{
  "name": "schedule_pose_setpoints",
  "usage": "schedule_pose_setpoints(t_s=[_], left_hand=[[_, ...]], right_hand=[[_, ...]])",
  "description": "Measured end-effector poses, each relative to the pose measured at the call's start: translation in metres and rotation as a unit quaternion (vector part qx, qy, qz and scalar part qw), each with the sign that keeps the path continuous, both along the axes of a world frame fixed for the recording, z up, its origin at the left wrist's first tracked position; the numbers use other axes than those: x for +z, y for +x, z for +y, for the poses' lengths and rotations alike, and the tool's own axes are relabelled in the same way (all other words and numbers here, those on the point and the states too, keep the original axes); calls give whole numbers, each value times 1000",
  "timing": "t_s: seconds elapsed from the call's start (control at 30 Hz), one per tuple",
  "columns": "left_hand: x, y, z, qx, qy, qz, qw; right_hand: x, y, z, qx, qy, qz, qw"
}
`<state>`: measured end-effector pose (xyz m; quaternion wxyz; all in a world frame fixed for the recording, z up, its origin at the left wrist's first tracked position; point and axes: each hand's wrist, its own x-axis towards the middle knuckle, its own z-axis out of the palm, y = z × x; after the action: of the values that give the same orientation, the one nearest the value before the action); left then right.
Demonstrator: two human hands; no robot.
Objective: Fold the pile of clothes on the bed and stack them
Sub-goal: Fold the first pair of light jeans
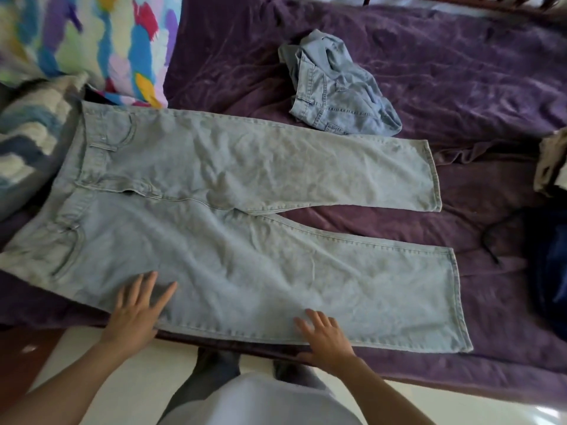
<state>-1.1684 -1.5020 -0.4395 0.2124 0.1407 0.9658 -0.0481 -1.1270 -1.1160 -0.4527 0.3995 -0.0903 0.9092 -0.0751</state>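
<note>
Far left: a striped cushion [27, 133] and a multicoloured quilt [92, 41] border the work area. The pale jeans [230, 179] lie flat on the purple bedspread [460, 72], waistband at left, legs running right and parted in a narrow V. They are judged laid out this way for a lengthwise fold, one leg onto the other. Left hand [136, 311]: fingers spread, palm flat on the near leg at the thigh. Right hand [325, 331]: fingers likewise splayed, flat on the same leg's near seam, further right. Both appear to smooth or pin the cloth; neither pinches it. The jeans extend under and beyond both hands. A crumpled denim garment [337, 87] waits just beyond the far leg. Right edge: a beige item [552, 161] and a dark blue item [555, 259], unidentified
</note>
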Motion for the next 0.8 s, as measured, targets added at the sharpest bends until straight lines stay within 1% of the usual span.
schedule_pose_setpoints(t_s=[0.07,0.13,0.17,0.2,0.27,0.3,0.37,0.47,0.5,0.6,0.67,0.73,0.8], left_hand=[[-3,-7,-26,-4,5,-7,1000],[-4,-12,-56,-11,25,1,1000],[-1,-15,-73,-14,32,21,999],[4,-19,-89,-14,34,46,998],[17,-28,-122,-9,44,126,991],[20,-32,-137,3,45,148,988],[21,-42,-158,13,51,177,983],[23,-54,-166,5,93,207,974],[27,-57,-165,6,102,213,972],[46,-60,-167,2,113,209,971],[54,-57,-174,14,94,186,978],[51,-52,-190,52,65,171,982],[48,-42,-203,79,51,156,983]], right_hand=[[-12,6,-11,-8,10,10,1000],[-4,3,-26,-24,36,-17,999],[4,1,-29,-14,38,-8,999],[8,-1,-29,-40,30,-5,999],[14,-6,-28,-79,54,-3,995],[15,-8,-27,-110,57,1,992],[16,-10,-27,-169,63,15,984],[21,-22,-30,-229,77,0,970],[25,-26,-29,-236,83,-5,968],[46,-41,-22,-212,72,-13,974],[58,-53,-18,-206,54,-36,976],[70,-61,-15,-190,37,-77,978],[82,-61,-15,-165,45,-115,979]])
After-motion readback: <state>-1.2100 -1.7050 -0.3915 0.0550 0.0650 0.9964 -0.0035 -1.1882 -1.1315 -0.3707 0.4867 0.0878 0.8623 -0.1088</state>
